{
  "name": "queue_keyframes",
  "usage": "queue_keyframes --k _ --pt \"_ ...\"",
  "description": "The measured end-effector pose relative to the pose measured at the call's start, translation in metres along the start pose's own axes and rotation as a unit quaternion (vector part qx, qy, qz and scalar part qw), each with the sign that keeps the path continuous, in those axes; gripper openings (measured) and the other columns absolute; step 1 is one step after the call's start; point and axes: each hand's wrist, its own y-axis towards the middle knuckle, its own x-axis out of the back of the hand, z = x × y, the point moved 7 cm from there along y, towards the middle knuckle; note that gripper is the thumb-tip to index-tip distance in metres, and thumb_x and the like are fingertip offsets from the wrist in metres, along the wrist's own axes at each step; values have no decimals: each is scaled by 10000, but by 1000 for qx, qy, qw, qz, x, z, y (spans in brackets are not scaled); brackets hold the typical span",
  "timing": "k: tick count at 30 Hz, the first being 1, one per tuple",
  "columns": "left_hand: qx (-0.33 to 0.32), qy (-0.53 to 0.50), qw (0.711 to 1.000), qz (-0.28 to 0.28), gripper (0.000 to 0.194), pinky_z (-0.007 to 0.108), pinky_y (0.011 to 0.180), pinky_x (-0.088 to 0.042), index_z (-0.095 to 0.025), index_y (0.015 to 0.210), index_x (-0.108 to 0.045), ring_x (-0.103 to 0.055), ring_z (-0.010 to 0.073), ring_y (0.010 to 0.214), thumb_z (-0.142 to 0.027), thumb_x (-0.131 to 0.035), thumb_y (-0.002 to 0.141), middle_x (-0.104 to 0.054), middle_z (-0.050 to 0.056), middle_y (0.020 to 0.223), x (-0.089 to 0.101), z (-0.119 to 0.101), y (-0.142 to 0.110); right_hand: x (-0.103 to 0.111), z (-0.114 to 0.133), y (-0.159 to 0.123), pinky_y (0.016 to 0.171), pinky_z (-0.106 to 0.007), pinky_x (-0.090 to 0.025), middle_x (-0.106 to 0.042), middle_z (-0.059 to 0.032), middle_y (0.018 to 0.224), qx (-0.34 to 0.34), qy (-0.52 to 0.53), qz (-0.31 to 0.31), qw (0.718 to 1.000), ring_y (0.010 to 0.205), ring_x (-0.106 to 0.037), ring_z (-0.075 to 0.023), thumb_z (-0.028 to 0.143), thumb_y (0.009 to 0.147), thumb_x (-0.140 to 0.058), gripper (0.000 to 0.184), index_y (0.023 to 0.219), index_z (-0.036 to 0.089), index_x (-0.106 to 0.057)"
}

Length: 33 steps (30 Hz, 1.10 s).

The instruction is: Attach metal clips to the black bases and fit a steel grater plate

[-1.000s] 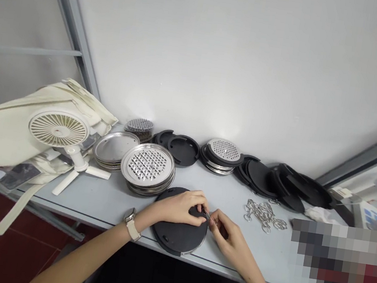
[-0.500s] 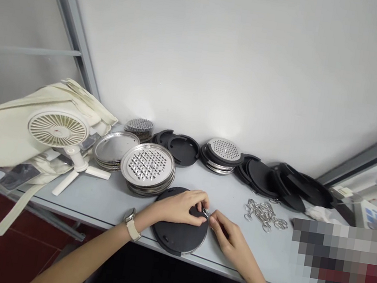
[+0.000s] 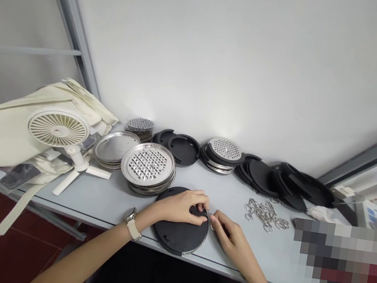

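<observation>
While the person sits at the pale table (image 3: 108,205), both bare hands are busy over a black disc (image 3: 179,237) lying flat near the front edge, right before them. From where I stand, the left hand (image 3: 184,205) rests across the top of the disc, with thumb and forefinger curled towards each other around one end of a small metal clip (image 3: 209,214) at the disc's right side; I cannot tell whether they grip it. The right hand (image 3: 229,233), just beyond the disc, pinches the clip's other end between thumb and forefinger, the remaining fingers folded in. A watch (image 3: 132,224) on a light strap circles the left wrist. To the right of the right hand lies a loose heap of similar metal clips (image 3: 265,213). Behind the left hand stands a stack of metal grater plates (image 3: 147,166), with plain metal plates (image 3: 117,146) just beside it. More black discs (image 3: 263,176) lean over one another along the wall, and a white fan (image 3: 58,129) sits at the far left by a cream bag (image 3: 2,132).
</observation>
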Motion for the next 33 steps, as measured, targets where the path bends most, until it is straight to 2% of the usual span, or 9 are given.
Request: queue_keyframes --k 14,25,30,33 --pt "4 -4 1000 2 179 261 783 -444 -190 949 -582 -549 139 838 -217 -653 787 -553 17 929 -1 4 0 -2 -5 -2 540 -235 -306 -367 49 634 1 -4 10 1000 582 -350 -119 385 982 -325 327 708 212 -374" --pt "-5 -11 1000 18 186 258 804 -456 -191 1001 -633 -583 140 843 -202 -615 816 -589 36 963 0 -1 0 -1 -3 -1 539 -226 -309 -377 47 633 -1 4 3 1000 583 -366 -121 390 972 -352 331 696 210 -384" --pt "-14 -25 1000 7 379 274 829 -464 -223 1176 -585 -603 152 867 -193 -639 802 -643 40 1016 1 -4 1 -1 -2 -1 535 -229 -301 -377 45 627 5 8 0 1000 574 -355 -122 393 970 -364 329 698 209 -397" --pt "-19 -26 999 6 393 269 827 -465 -226 1189 -590 -612 151 869 -196 -646 801 -661 40 1020 1 -4 1 0 -2 -1 536 -231 -301 -376 45 625 5 10 0 1000 572 -356 -121 400 973 -357 336 700 209 -394"
